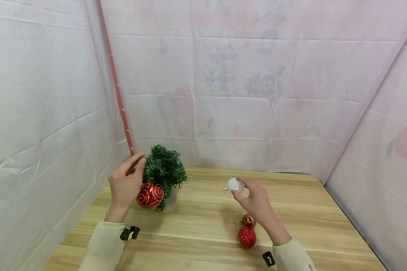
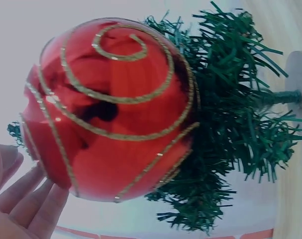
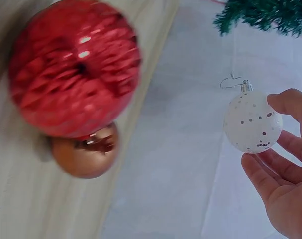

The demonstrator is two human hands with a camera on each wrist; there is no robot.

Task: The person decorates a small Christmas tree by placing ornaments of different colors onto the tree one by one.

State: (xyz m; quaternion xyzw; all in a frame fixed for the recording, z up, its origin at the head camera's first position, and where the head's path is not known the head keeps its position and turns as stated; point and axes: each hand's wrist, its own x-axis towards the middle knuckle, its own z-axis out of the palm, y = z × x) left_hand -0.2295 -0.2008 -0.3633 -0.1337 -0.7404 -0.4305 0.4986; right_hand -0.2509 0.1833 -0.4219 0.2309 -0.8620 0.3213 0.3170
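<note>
A small green artificial Christmas tree (image 1: 167,167) stands on the table's left side. From it hangs a large red bauble (image 1: 150,195) with gold glitter swirls, which fills much of the left wrist view. My left hand (image 1: 127,184) is raised at the tree's left edge, above and beside that bauble. Its thumb and forefinger tips come close together by the branches; I cannot tell whether they pinch one. Over the table to the right, my right hand (image 1: 256,199) holds a white dotted bauble (image 3: 250,124) between thumb and fingers, its silver cap and wire hook pointing toward the tree.
Below the right hand, a textured red bauble (image 1: 247,237) and a smaller copper bauble (image 1: 249,221) lie close together on the wooden table (image 1: 196,248). White fabric walls (image 1: 224,120) enclose the table at the back and both sides.
</note>
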